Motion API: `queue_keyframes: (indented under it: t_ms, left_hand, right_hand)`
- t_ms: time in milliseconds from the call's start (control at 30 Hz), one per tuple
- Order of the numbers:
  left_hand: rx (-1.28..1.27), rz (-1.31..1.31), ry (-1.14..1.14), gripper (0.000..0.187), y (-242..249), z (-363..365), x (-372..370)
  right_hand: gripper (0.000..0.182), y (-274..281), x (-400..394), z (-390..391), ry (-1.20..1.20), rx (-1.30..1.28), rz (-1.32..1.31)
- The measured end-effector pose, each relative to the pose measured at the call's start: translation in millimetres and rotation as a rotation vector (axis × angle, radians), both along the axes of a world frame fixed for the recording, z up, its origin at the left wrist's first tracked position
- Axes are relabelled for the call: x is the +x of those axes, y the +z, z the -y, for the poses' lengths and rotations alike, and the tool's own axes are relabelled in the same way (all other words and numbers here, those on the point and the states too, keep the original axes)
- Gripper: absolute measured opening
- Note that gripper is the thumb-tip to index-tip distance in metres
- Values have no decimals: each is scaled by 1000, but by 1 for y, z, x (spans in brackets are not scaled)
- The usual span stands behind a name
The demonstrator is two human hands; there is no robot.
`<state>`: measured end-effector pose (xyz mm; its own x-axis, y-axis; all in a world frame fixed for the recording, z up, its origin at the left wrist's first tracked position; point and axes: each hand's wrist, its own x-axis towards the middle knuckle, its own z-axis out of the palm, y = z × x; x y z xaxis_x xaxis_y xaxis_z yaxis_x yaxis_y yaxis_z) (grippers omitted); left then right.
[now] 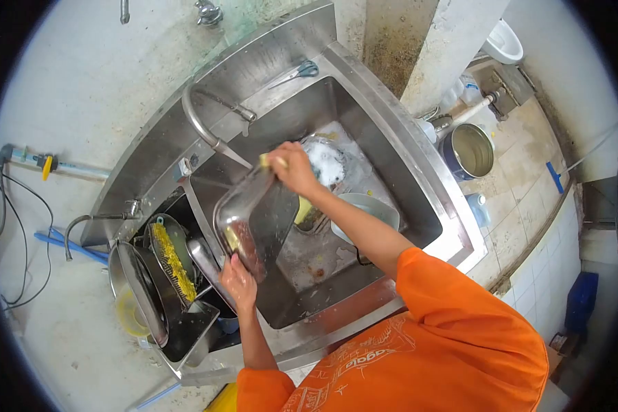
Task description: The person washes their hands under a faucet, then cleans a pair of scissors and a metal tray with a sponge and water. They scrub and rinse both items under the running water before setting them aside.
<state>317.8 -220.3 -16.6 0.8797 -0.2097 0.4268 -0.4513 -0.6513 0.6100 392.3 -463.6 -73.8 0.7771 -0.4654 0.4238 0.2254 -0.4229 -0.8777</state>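
A rectangular metal pan is tilted over the near-left side of the large sink basin. My left hand grips its lower rim, thumb up. Closed at the pan's upper end, my right hand presses a small yellowish sponge against the rim; most of the sponge is hidden by fingers. Beneath the hands, the basin holds a heap of white suds, a pale shallow bowl and a yellow item partly covered by the pan. The curved faucet reaches over the pan.
Stacked metal pans crowd the left basin, with a bristly yellow strip among them. Blue-handled scissors lie on the back ledge. Beyond the sink's right edge, a metal bucket and a plastic bottle stand on the floor.
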Motion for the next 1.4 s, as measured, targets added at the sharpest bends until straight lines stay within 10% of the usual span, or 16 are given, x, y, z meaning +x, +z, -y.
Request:
queue_keyframes:
  t_ms: [233, 367, 533, 633, 900, 1067, 1267, 1333, 1400]
  left_hand:
    - [141, -93, -67, 34, 29, -7, 3]
    - [99, -66, -21, 37, 38, -28, -16]
    - [-185, -318, 53, 41, 44, -41, -36]
    - [-438, -287, 193, 44, 9, -48, -32]
    - [-1049, -818, 121, 37, 26, -53, 8]
    - [-41, -752, -77, 37, 18, -35, 36]
    - [-253, -482, 208, 41, -9, 37, 50]
    - [-272, -344, 213, 43, -17, 44, 45]
    - [-298, -189, 245, 46, -20, 40, 34]
  right_hand:
    - [7, 56, -31, -45, 85, 123, 138]
    - [11, -19, 5, -11, -120, -38, -26]
    - [23, -43, 10, 5, 116, 907, -308]
    - [32, -29, 2, 6, 196, 960, -405]
    - [36, -1, 23, 26, 156, 339, -277]
    - [50, 42, 49, 21, 315, 158, -329]
    - [28, 79, 13, -52, 239, -203, -244]
    - [18, 82, 5, -56, 132, -258, 356]
    - [18, 43, 16, -33, 80, -217, 391]
